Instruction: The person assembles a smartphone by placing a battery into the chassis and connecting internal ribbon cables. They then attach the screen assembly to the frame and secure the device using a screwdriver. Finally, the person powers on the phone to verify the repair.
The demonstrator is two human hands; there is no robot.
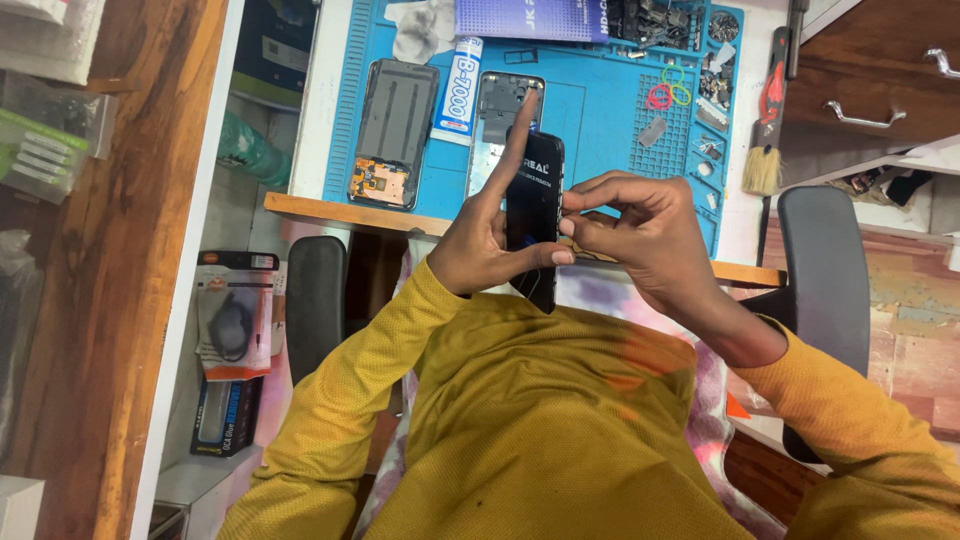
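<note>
Both hands hold a black screen [533,215] upright over the near edge of the surface [330,212]. Left hand [487,235] grips its left side, thumb across the lower face, index finger straight up along the edge. Right hand [630,225] pinches the right edge with fingertips. Beyond, on the blue mat [600,120]: phone frame [500,110] right behind the screen, back cover [392,130] left of it, glue tube [458,90] between them. Brush [768,135] far right.

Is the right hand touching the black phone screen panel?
Touching. The head view shows the right hand pinching the right edge of the black screen panel.
</note>
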